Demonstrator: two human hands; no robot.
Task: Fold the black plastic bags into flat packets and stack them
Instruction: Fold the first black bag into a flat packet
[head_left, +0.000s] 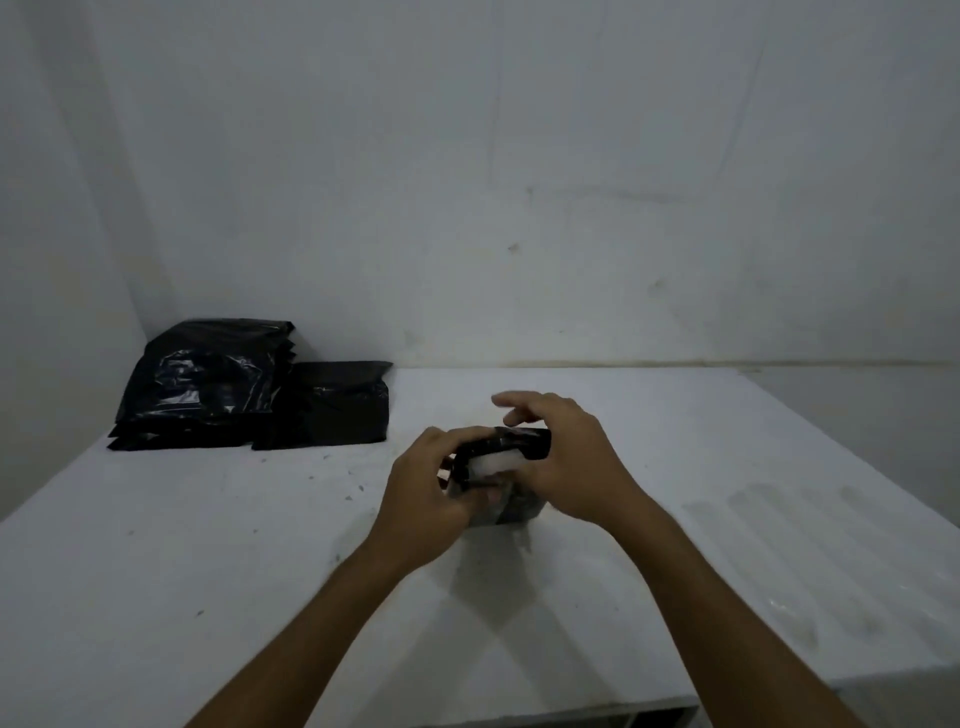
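Pinching folded black bag (511, 467) between left hand (431, 488) and right hand (566, 457); light, slippery, probably springy; gripping folded edges.

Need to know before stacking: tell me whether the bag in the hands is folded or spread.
Folded: the black bag is a small compact bundle between the left hand and right hand, not spread on the table.
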